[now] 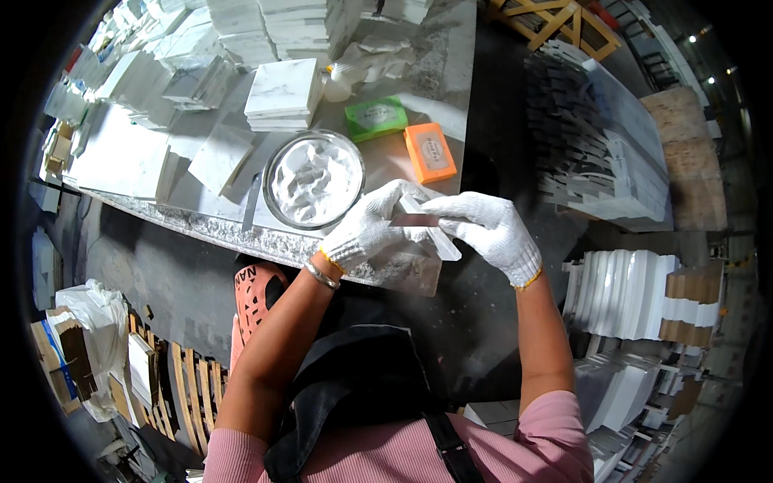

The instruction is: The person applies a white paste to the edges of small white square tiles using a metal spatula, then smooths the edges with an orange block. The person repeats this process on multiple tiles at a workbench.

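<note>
Gripping white strip (pixel 431 231) with both hands: left hand (pixel 366 229), right hand (pixel 491 229) | keep it steady above paste bowl (pixel 314 179); support both ends evenly

Single head-worn fisheye view, looking steeply down, close over the worktable (pixel 241 233) edge

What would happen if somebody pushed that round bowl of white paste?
The bowl looks wide and shallow, so it would probably slide, not tip. Heaped with thick white paste, it is likely heavy for its size. It sits near the marble table's edge, so a hard shove might drop it.
</note>
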`<state>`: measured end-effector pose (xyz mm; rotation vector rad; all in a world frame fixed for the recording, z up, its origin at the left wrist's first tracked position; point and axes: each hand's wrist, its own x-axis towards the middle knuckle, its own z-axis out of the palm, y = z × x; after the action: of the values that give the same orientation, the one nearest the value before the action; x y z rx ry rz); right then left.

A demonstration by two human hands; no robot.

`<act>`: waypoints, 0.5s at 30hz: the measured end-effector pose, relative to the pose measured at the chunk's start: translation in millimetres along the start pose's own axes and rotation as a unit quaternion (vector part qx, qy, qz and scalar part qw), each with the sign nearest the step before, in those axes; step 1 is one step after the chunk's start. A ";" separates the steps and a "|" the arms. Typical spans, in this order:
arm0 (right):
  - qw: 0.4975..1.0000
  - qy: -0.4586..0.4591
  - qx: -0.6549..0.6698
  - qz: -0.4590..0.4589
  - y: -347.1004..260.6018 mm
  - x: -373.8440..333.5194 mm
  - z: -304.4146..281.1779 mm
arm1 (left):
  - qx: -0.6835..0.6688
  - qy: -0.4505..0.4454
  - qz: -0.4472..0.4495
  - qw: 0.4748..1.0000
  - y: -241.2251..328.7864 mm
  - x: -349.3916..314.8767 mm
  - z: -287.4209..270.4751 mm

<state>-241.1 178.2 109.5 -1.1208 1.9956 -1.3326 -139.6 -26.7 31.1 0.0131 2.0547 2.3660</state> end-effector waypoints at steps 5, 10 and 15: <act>0.999 -0.012 0.013 0.050 0.8 -11.0 -3.4 | 0.132 0.004 -0.037 0.991 6.1 -0.3 -0.6; 0.995 0.016 -0.088 0.047 -14.0 -36.6 -3.9 | 0.060 0.001 -0.042 0.997 -0.9 -1.3 -3.5; 0.996 0.055 -0.050 0.041 -5.7 -33.1 2.3 | 0.054 -0.003 -0.056 0.997 3.0 -0.6 -2.4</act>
<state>-219.3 203.6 112.3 -1.0176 2.1842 -1.2913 -139.1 -29.5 33.7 -0.0907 2.1183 2.1853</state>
